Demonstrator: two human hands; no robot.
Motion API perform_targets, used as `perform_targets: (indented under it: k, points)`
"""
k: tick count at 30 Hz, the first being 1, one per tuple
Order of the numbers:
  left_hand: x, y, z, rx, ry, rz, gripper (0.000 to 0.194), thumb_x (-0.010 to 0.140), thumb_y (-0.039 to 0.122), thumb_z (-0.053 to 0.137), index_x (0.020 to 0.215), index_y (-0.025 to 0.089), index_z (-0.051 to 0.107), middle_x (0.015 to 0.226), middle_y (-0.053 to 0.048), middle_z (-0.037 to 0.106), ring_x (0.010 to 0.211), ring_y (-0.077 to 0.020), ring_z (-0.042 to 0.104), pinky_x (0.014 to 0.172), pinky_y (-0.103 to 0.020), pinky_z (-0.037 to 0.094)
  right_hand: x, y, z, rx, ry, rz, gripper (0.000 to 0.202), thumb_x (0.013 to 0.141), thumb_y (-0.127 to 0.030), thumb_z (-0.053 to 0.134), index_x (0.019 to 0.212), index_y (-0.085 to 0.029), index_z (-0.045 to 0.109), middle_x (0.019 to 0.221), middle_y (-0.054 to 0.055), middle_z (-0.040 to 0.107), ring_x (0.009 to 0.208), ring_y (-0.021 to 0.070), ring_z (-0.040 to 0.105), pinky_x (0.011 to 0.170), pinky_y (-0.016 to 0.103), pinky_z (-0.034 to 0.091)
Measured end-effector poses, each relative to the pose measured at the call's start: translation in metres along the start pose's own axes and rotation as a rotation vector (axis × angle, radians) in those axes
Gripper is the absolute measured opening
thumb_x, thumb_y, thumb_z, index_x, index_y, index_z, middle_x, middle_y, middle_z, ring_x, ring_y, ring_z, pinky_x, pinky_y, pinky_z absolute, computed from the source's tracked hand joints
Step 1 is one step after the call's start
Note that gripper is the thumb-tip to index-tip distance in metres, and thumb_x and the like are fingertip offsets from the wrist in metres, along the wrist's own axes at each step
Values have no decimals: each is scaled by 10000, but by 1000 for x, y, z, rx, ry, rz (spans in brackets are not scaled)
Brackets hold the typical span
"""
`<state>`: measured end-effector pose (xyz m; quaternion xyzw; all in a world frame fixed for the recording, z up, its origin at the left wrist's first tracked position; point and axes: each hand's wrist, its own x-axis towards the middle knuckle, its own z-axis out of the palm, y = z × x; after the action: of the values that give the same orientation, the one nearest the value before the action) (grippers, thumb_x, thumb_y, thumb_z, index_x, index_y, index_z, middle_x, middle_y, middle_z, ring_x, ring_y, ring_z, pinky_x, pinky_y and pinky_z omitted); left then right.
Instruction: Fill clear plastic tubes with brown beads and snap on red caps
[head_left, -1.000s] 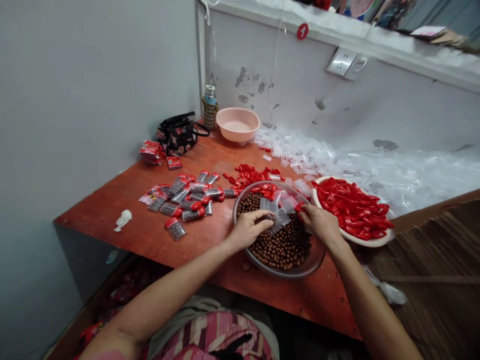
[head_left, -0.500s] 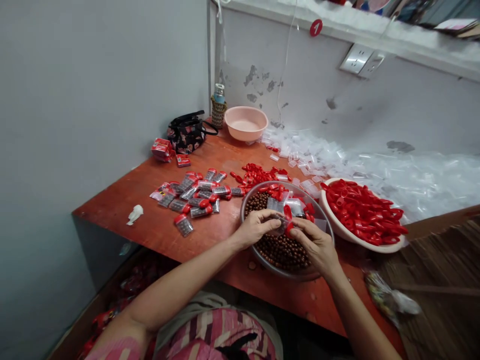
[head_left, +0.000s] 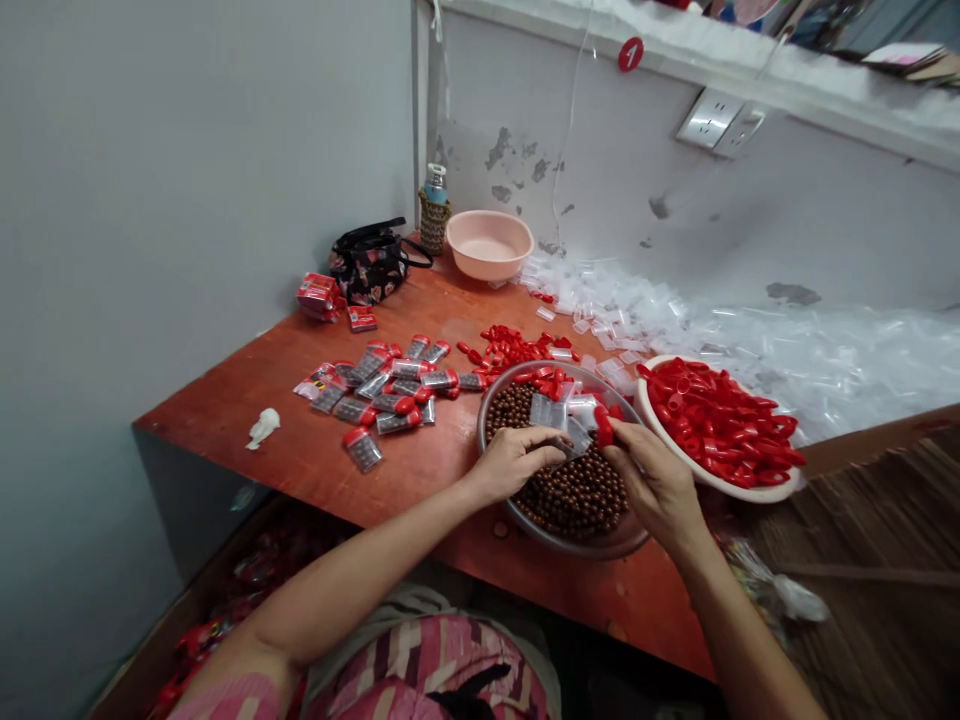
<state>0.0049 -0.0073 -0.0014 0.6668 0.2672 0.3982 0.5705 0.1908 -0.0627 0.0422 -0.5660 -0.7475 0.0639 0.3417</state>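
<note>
A metal bowl (head_left: 517, 522) of small brown beads (head_left: 577, 495) sits at the near edge of the red-brown table (head_left: 300, 450). Both hands hover over it. My left hand (head_left: 514, 462) pinches a small clear container (head_left: 564, 450) just above the beads. My right hand (head_left: 656, 480) holds a red cap (head_left: 602, 425) at that container's end. A few empty clear containers (head_left: 559, 410) and loose red caps lie on the beads at the bowl's far side.
Filled, red-capped containers (head_left: 382, 390) lie scattered left of the bowl. A white bowl of red caps (head_left: 720, 425) stands to the right, a heap of clear containers (head_left: 750, 340) behind it. A pink basin (head_left: 489, 243), black bag (head_left: 371, 265), bottle (head_left: 435, 210) and red packs (head_left: 319, 295) stand at the back.
My right hand came from the bowl's far rim to meet the left over the beads, bringing a red cap to the clear container; both hands now sit slightly farther back.
</note>
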Motion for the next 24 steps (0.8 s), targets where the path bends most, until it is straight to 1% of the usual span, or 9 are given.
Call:
perform_targets:
  k: [1, 3, 5, 8, 11, 13, 19, 21, 24]
  points:
    - [0, 1, 0, 19, -11, 12, 251, 782, 268, 567, 991, 168, 666, 959, -29, 681, 908, -170, 606, 843, -234, 429, 2, -3, -2, -32, -62, -61, 331, 866, -275, 433, 1181, -233, 525, 1097, 76, 592, 1007, 199, 557, 896, 344, 438]
    - [-1, 2, 1, 31, -26, 29, 252, 782, 247, 569, 1006, 181, 664, 966, -18, 686, 906, -167, 613, 833, -222, 432, 3, -8, -2, -98, -168, -130, 344, 883, -254, 393, 1211, -232, 498, 1055, 84, 590, 971, 188, 564, 857, 319, 457]
    - [-3, 4, 2, 43, -17, 44, 257, 782, 211, 565, 1021, 188, 659, 969, -12, 688, 903, -162, 619, 824, -215, 436, 2, -11, 2, -154, -210, -149, 349, 892, -247, 374, 1219, -216, 489, 983, 92, 590, 904, 183, 576, 799, 301, 475]
    - [-4, 7, 3, 83, 17, 59, 267, 781, 173, 555, 1027, 199, 656, 982, -7, 688, 908, -156, 622, 827, -212, 438, -1, -12, 9, -183, -185, -151, 348, 896, -239, 372, 1226, -205, 480, 919, 88, 579, 832, 173, 578, 760, 292, 479]
    - [-5, 7, 4, 110, 54, 84, 262, 777, 167, 561, 1016, 205, 661, 992, -11, 686, 899, -154, 625, 831, -218, 438, -2, -11, 13, -143, -115, -168, 343, 893, -223, 393, 1226, -210, 474, 868, 72, 563, 782, 160, 571, 727, 285, 477]
    - [-5, 5, 4, 109, 63, 99, 264, 776, 163, 562, 1017, 204, 661, 993, -16, 686, 888, -152, 628, 825, -220, 441, -1, -11, 13, -112, -93, -182, 339, 886, -209, 411, 1218, -209, 481, 847, 65, 553, 763, 157, 563, 705, 282, 473]
    - [-3, 3, 1, 99, -14, 49, 271, 780, 190, 567, 1036, 193, 655, 987, -30, 688, 877, -158, 634, 802, -221, 455, 0, -7, 12, 17, -106, -126, 312, 875, -210, 441, 1178, -230, 512, 858, 51, 561, 774, 150, 567, 701, 272, 467]
    - [-2, 3, 0, 104, -15, 43, 264, 783, 199, 565, 1030, 193, 658, 974, -25, 691, 864, -158, 636, 795, -220, 457, -1, -5, 13, 28, -108, -118, 309, 875, -216, 441, 1175, -230, 516, 850, 48, 564, 768, 150, 572, 692, 269, 469]
    - [-3, 3, 0, 108, 8, 56, 252, 784, 197, 562, 1014, 193, 665, 958, -20, 695, 860, -157, 636, 788, -215, 453, -2, -4, 16, -22, -99, -136, 318, 874, -214, 437, 1183, -226, 511, 853, 55, 564, 761, 154, 575, 683, 271, 471]
